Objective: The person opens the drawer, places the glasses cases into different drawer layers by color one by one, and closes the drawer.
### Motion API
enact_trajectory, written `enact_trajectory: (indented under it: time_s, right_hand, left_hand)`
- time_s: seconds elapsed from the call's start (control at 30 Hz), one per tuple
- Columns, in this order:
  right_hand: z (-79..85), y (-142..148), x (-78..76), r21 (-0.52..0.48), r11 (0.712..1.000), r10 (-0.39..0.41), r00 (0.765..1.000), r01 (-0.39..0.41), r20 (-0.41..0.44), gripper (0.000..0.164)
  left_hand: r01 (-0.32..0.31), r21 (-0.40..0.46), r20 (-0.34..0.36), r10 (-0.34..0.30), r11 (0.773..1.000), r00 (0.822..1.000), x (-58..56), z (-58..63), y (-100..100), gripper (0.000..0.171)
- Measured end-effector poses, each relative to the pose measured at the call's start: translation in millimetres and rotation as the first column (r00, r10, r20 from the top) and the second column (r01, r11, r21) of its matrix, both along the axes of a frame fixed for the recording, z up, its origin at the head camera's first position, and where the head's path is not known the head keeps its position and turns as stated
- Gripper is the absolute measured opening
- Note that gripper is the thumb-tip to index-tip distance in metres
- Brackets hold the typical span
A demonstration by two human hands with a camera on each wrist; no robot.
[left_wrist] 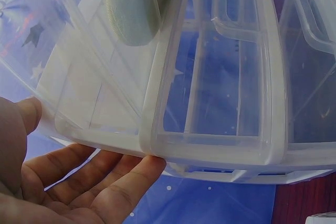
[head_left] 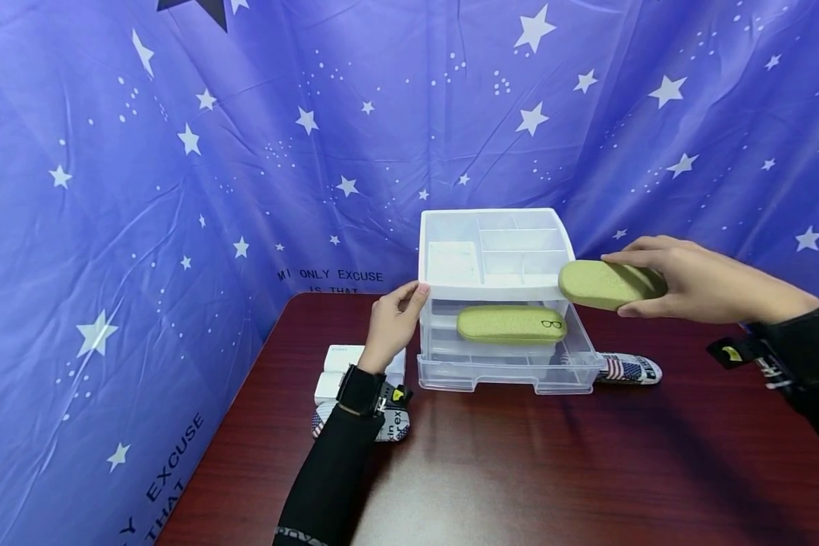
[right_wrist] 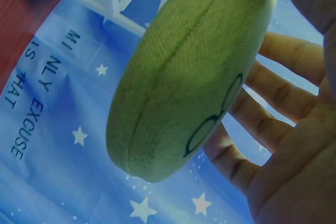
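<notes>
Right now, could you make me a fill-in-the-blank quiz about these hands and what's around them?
The left hand holds the storage box; the raised case is in the ____ hand.
The other case, in the open drawer, shows a drawing of ____.
The blue curtain carries five-pointed ____.
Missing words: right; glasses; stars.

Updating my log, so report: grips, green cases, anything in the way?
Left grip touching drawer unit; right grip holding one green case; second case below top tray; no obstruction visible.
</notes>
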State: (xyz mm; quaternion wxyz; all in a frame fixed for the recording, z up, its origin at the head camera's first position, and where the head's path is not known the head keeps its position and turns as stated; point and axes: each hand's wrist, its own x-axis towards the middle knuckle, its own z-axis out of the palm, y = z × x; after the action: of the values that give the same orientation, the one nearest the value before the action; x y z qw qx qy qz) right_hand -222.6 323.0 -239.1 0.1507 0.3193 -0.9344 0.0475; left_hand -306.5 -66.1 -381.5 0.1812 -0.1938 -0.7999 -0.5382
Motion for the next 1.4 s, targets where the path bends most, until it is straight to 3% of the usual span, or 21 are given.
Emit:
enact_trajectory:
  time_s: [0.7,1.1,1.4]
  right_hand:
    - [-11.3,-61.2,-2.4,0.011,0.983,0.184,0.983,-0.184,-0.001,0.065]
    - [-21.4,-98.2,9.4,0.066,0.965,0.257,0.965,-0.253,-0.06,0.065]
    - [-31.6,-110.9,12.9,0.042,0.964,0.264,0.964,-0.264,-0.006,0.064]
  left_hand:
    - [-0.007,-0.013,-0.003,0.007,1.0,1.0,-0.4,-0.5,0.1,0.055]
    - [-0.009,-0.007,0.002,0.009,1.0,1.0,0.8,1.2,1.1,0.054]
    - [-0.014,-0.008,0.009,0.014,1.0,1.0,0.5,1.7,0.2,0.054]
